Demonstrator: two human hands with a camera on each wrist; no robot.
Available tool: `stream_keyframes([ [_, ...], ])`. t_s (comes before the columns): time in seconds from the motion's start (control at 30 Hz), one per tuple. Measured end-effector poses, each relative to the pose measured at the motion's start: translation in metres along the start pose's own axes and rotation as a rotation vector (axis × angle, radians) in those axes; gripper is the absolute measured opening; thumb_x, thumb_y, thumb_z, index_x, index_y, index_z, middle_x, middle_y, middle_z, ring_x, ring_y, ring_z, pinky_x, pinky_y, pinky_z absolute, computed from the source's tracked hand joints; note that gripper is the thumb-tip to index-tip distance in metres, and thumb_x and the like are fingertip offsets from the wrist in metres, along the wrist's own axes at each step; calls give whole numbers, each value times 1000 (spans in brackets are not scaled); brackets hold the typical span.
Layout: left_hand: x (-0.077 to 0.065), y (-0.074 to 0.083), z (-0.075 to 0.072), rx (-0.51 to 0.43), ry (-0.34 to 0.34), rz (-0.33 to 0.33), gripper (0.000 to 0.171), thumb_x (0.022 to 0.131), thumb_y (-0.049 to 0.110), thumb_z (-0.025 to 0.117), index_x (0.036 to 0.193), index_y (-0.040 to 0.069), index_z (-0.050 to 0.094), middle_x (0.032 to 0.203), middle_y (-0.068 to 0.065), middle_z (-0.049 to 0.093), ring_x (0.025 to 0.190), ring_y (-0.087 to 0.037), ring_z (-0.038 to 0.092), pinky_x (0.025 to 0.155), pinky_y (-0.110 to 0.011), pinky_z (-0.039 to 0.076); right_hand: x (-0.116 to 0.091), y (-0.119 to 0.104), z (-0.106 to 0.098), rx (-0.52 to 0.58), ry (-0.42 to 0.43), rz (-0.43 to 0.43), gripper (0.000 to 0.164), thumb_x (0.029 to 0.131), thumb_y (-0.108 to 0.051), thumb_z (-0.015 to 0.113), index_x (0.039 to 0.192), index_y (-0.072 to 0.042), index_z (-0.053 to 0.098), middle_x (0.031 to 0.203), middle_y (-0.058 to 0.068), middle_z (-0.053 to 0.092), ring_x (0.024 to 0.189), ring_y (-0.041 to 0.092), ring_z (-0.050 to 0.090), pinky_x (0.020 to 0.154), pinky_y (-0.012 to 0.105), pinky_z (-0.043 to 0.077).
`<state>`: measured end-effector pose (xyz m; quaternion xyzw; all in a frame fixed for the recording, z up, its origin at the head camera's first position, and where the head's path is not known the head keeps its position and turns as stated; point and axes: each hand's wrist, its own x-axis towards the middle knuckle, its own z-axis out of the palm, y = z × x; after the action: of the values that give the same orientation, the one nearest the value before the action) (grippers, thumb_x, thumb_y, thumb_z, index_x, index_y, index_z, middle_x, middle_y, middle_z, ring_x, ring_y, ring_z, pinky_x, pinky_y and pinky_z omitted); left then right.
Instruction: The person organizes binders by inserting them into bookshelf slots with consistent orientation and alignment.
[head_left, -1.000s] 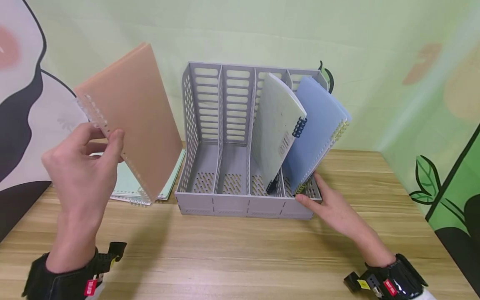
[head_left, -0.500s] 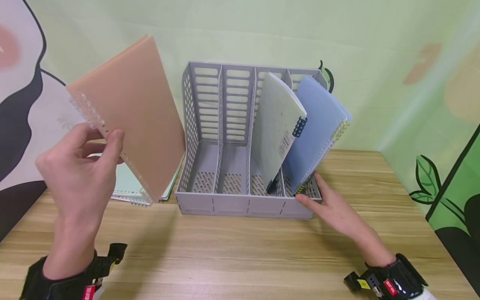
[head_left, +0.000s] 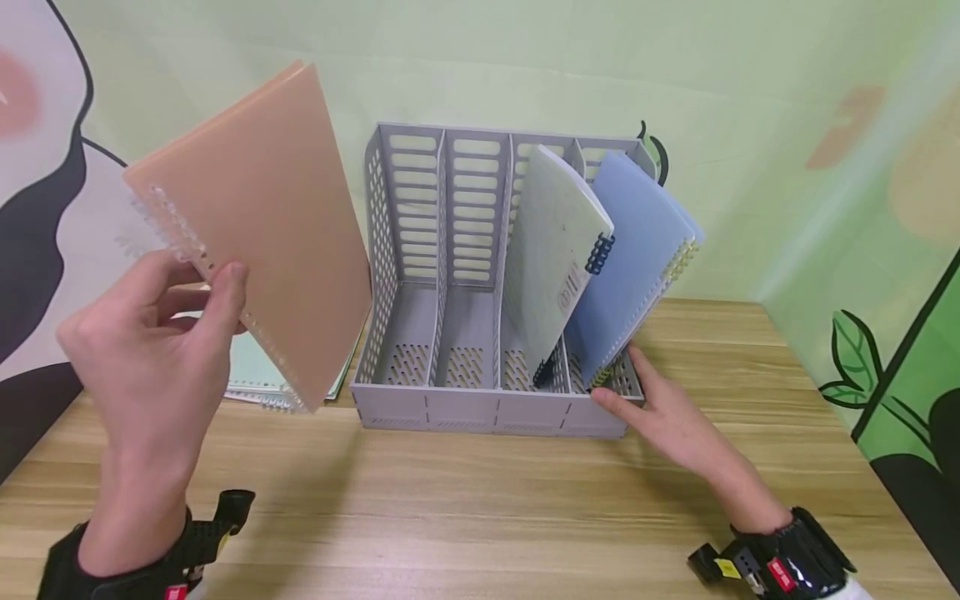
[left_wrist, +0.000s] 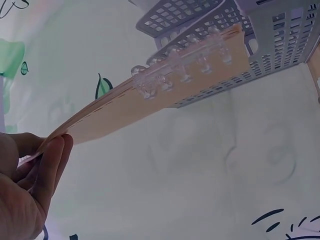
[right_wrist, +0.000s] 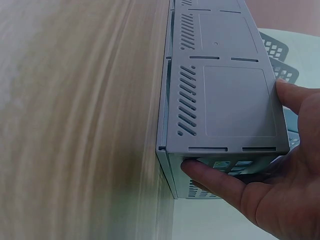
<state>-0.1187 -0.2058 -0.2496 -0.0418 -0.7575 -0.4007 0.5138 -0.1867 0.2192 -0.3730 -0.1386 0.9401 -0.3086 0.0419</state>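
Peach, and pinched by its ring-bound edge in the left hand [head_left: 153, 333], a notebook [head_left: 277, 217] hangs raised left of the grey organizer [head_left: 487, 412]; probably light, bendy, slick, best held along that spine; the right hand [head_left: 667, 417] grips the organizer's near corner.

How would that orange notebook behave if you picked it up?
The orange notebook is probably fairly stiff with slight give, since it bows only gently in the left wrist view. It seems light: the left hand pinches just one edge.

Wood-grain table [head_left: 465, 508] under grey divided rack [head_left: 487, 410] and pale-green notebooks [head_left: 257, 365].
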Motion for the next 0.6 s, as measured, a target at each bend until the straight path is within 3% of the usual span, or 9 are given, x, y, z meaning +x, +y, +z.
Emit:
stream_keyframes([
  [0.33,-2,8,-5,-35,19,1,13,82,3,75,90,-7,74,77,-2,69,63,12,61,58,-8,47,-1,-2,-1,4,3,-3,93,98,-52,53,155,3,5,155,24,13,137,46,26,108,51,25],
  [0.6,-4,12,-8,-59,33,-4,12,81,4,76,88,-5,75,74,-7,68,62,9,63,57,-10,49,-1,-2,-1,8,8,-10,92,98,-50,55,156,3,6,155,24,13,138,46,26,108,51,25],
])
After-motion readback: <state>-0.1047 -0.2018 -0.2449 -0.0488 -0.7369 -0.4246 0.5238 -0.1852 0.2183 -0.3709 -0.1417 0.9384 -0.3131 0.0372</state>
